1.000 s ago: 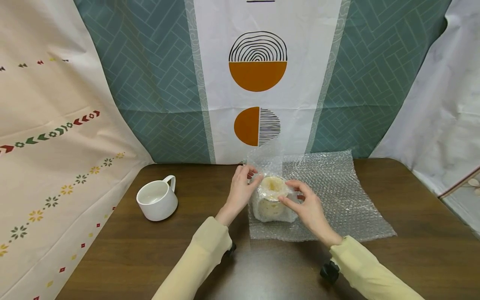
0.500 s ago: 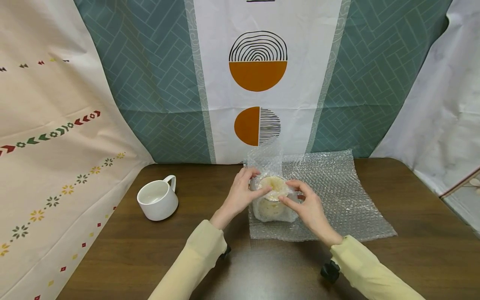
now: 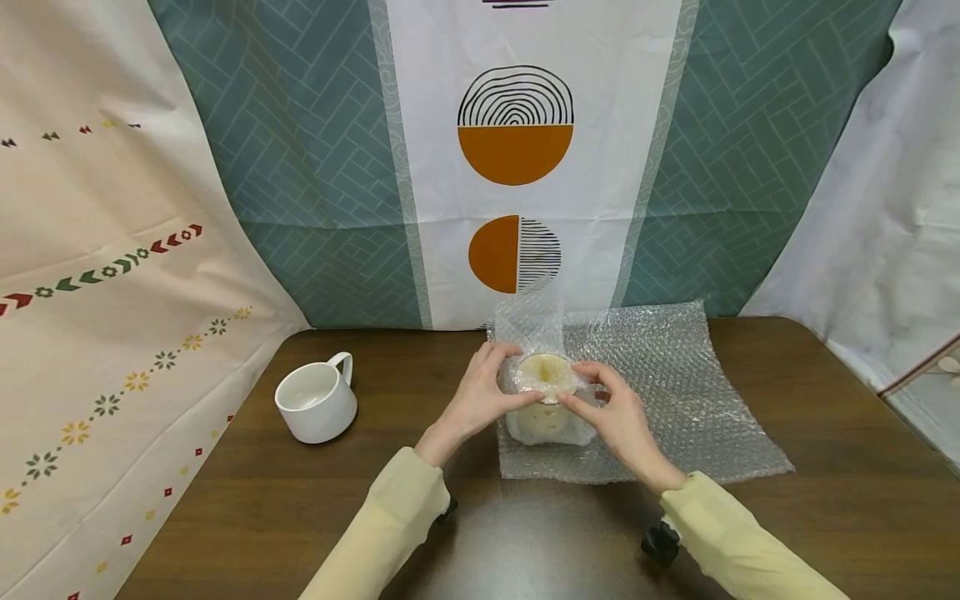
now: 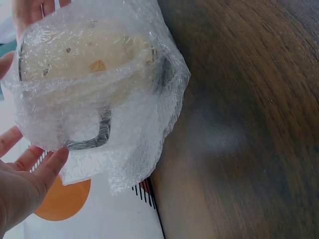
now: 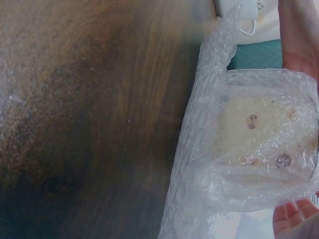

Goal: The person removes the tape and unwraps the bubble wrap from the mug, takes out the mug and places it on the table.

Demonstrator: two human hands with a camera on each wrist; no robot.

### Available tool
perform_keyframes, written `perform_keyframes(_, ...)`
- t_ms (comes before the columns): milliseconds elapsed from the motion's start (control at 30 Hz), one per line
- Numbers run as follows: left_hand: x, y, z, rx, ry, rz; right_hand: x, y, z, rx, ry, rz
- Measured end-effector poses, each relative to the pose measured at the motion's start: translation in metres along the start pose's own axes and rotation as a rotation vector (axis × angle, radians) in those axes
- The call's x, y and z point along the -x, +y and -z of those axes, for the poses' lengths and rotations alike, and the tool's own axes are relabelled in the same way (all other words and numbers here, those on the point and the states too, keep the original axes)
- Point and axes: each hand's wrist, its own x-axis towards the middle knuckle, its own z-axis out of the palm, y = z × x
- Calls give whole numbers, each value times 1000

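Observation:
A cream mug [image 3: 543, 419] with small flower marks stands upright at the table's middle, wrapped in bubble wrap [image 3: 645, 392]. Its dark-edged handle [image 4: 103, 128] shows through the film in the left wrist view. From the left, my left hand [image 3: 480, 393] holds the wrapped mug near its rim, thumb at the near side and fingers toward the far side. My right hand [image 3: 619, 414] grips the wrapped rim from the right, thumb in front. Film covers the mug's mouth. Part of the right hand's fingers lies behind the wrap.
A white mug [image 3: 315, 402] stands uncovered on the brown table [image 3: 255, 508], at the left. Loose bubble wrap spreads to the right, and one flap rises behind the wrapped mug. A patterned cloth [image 3: 517, 192] hangs along the table's back edge.
My left hand has shifted slightly right and toward me, its thumb moving to the near rim, over the wrap. My right hand and the mugs stay in place.

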Motion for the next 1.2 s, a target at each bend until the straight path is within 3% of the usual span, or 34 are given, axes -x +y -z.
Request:
perform_keyframes(433, 2, 0, -1, -58, 68, -63, -1, 2, 0, 5, 6, 7)
perform_keyframes(733, 5, -2, 3, 13, 106, -111, 0, 2, 0, 6, 9, 7)
perform_keyframes(1200, 14, -11, 10, 31, 135, -117, 0, 1, 1, 8, 6, -8)
